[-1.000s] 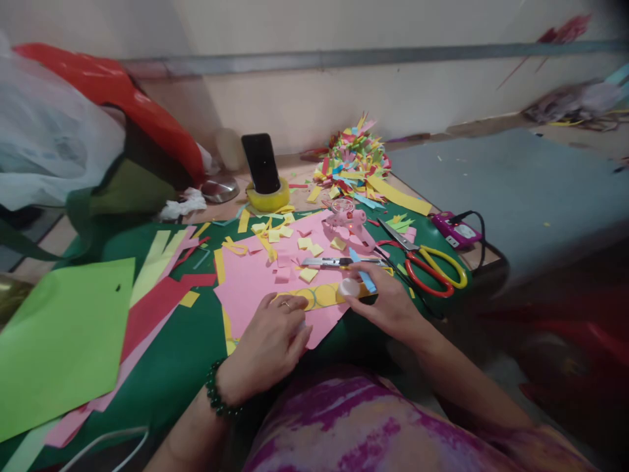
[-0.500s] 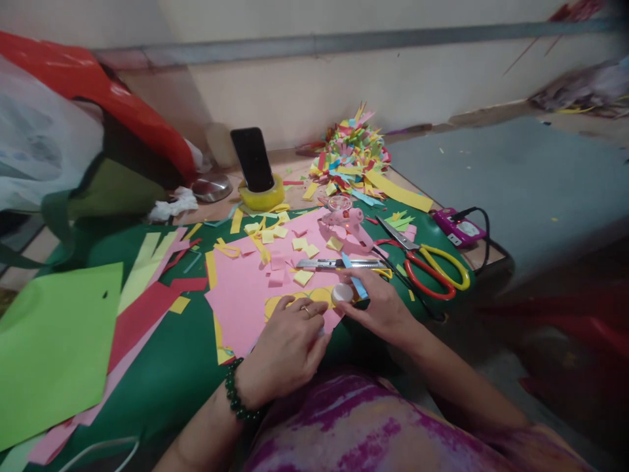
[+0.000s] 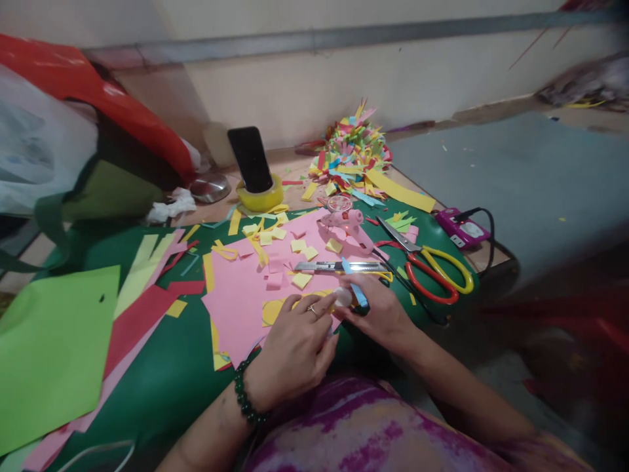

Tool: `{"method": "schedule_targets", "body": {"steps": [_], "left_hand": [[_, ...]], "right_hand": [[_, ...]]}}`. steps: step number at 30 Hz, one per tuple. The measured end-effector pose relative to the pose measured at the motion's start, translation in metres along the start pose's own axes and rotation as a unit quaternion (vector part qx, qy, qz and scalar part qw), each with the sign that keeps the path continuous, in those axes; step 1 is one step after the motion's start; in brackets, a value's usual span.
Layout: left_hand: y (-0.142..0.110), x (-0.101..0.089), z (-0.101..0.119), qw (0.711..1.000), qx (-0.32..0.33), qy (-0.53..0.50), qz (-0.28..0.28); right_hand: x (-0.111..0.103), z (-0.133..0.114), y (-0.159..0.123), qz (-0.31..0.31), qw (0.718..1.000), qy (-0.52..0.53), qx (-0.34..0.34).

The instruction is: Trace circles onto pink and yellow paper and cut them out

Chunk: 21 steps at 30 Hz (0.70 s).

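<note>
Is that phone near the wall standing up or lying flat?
Standing up, slightly tilted: the phone has its lower end set in the yellow tape roll, and its dark face rises above it.

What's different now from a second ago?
Your left hand has slid right along the yellow strip, showing more of its left end, and its fingers now reach the white disc. No clear pick-up or release shows. Your right hand stays at the disc; the knife, scissors and glue gun haven't visibly moved.
</note>
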<state>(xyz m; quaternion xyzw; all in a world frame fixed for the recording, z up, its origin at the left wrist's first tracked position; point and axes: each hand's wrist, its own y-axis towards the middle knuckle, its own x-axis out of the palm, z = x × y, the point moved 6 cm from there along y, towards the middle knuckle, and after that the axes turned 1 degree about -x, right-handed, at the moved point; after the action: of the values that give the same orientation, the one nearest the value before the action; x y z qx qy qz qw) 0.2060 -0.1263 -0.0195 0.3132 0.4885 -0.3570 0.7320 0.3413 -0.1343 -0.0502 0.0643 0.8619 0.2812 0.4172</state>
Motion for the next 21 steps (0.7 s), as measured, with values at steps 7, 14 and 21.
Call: {"method": "schedule_targets", "body": {"steps": [7, 14, 21], "left_hand": [[0.007, 0.010, 0.014, 0.997, -0.002, 0.080, 0.009], [0.006, 0.020, 0.026, 0.984, 0.037, 0.156, 0.080], [0.005, 0.017, 0.014, 0.988, 0.043, 0.100, 0.111]], "right_hand": [[-0.025, -0.002, -0.004, 0.042, 0.997, 0.060, 0.030], [-0.060, 0.010, 0.032, 0.044, 0.957, 0.229, 0.173], [0.002, 0.023, 0.058, -0.155, 0.905, 0.320, 0.233]]}}
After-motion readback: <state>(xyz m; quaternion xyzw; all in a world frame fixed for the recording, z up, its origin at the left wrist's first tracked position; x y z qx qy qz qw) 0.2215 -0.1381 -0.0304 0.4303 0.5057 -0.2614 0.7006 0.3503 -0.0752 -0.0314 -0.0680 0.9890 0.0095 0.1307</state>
